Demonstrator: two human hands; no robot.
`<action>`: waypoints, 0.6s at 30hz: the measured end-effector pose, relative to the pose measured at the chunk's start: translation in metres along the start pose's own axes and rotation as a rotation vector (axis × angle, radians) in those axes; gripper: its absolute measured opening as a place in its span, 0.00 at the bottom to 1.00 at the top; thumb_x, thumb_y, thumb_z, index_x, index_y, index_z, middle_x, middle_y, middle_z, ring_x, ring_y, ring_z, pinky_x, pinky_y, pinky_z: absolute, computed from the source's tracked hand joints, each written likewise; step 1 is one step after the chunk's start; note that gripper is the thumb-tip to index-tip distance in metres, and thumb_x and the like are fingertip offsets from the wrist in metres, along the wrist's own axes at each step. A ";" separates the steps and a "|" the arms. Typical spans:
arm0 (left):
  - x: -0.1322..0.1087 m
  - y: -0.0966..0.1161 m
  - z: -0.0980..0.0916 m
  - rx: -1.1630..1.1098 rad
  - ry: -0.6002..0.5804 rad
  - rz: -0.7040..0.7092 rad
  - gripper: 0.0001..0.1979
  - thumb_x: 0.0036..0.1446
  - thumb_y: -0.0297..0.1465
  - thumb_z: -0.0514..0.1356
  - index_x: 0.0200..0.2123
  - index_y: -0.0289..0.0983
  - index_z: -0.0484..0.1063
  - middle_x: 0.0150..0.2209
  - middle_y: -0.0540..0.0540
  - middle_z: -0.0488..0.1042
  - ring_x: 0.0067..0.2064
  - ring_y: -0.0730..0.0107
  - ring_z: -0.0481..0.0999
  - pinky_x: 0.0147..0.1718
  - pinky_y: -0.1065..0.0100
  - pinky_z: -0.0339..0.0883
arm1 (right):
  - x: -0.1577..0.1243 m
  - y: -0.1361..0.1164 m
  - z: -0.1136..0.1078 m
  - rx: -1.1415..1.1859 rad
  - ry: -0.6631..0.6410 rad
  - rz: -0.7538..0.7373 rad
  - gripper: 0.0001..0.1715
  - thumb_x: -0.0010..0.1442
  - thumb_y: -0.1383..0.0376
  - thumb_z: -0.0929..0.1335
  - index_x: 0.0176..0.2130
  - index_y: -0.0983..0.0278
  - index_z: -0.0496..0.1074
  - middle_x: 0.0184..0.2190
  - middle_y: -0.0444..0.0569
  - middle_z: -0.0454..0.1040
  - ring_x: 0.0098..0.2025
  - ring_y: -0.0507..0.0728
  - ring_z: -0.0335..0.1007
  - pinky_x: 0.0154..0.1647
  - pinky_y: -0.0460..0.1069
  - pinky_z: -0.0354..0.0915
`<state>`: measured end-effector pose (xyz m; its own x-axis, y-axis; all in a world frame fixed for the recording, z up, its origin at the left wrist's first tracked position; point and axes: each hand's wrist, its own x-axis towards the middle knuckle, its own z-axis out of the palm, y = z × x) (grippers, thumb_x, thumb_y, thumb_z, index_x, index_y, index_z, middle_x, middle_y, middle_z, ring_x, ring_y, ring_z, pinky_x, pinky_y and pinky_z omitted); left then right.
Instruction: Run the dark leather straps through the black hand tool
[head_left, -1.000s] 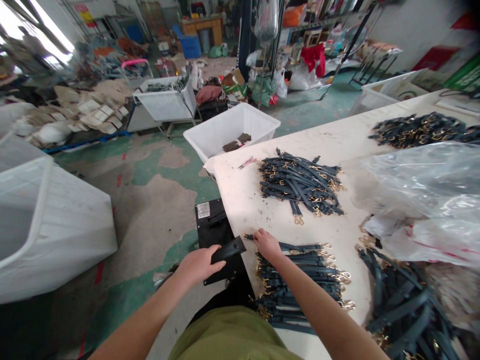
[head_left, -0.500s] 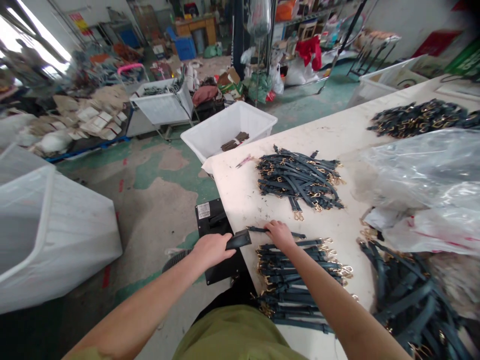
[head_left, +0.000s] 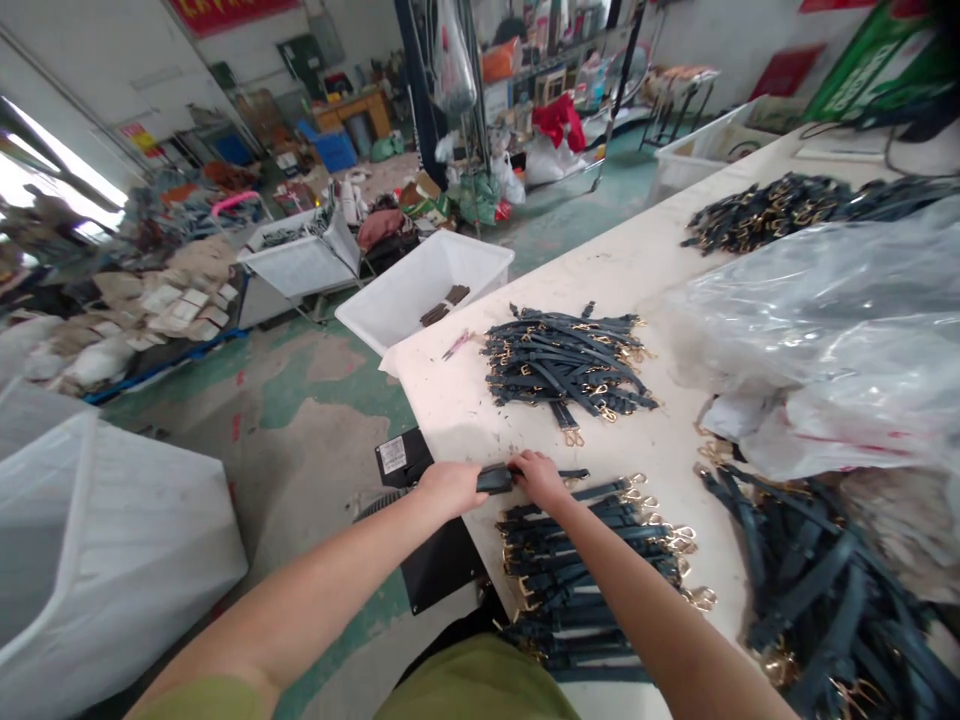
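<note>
My left hand (head_left: 450, 488) is closed on a flat black piece (head_left: 496, 480) at the near left edge of the white table (head_left: 645, 280). My right hand (head_left: 538, 478) meets it there, fingers closed on the end of a dark blue strap (head_left: 571, 474) that lies across the table. Just below my right wrist is a neat stack of the same straps with gold clasps (head_left: 592, 545). A looser pile of straps (head_left: 562, 365) lies further out on the table.
A black box with a white label (head_left: 420, 520) stands on the floor by the table edge. A white bin (head_left: 427, 290) sits beyond the table corner, a large white tub (head_left: 97, 560) at left. Clear plastic bags (head_left: 832, 330) and more straps (head_left: 832, 600) fill the right side.
My left hand rose with the black piece from above the box to the table edge, meeting my right hand. My right hand pulled one strap off the stack. The view tilted up.
</note>
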<state>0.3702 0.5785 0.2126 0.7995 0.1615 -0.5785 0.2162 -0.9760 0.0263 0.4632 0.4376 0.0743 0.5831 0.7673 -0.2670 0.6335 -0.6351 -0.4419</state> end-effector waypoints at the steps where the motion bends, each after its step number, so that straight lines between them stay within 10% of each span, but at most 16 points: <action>1: -0.001 -0.003 -0.001 -0.016 0.003 0.000 0.20 0.46 0.45 0.52 0.38 0.41 0.69 0.35 0.43 0.74 0.36 0.58 0.72 0.33 0.64 0.64 | -0.001 0.001 -0.002 -0.001 0.004 -0.010 0.13 0.54 0.64 0.62 0.41 0.58 0.68 0.39 0.47 0.65 0.43 0.54 0.58 0.42 0.47 0.50; 10: -0.018 -0.042 -0.010 -0.235 0.046 -0.109 0.23 0.48 0.47 0.49 0.46 0.45 0.64 0.40 0.47 0.72 0.40 0.62 0.71 0.34 0.69 0.61 | -0.004 0.041 -0.038 -0.042 -0.129 -0.066 0.10 0.50 0.61 0.63 0.33 0.60 0.70 0.32 0.46 0.69 0.35 0.53 0.63 0.34 0.45 0.53; 18: -0.011 -0.050 -0.014 -0.333 0.119 -0.115 0.22 0.47 0.46 0.50 0.46 0.47 0.63 0.40 0.48 0.72 0.41 0.62 0.71 0.35 0.68 0.61 | 0.102 0.086 -0.147 -0.265 0.491 0.288 0.18 0.57 0.66 0.56 0.47 0.65 0.62 0.42 0.55 0.65 0.42 0.57 0.61 0.40 0.48 0.54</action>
<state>0.3581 0.6272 0.2288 0.8148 0.3025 -0.4946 0.4634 -0.8525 0.2419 0.6521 0.4480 0.1345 0.8750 0.4720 0.1082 0.4840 -0.8590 -0.1670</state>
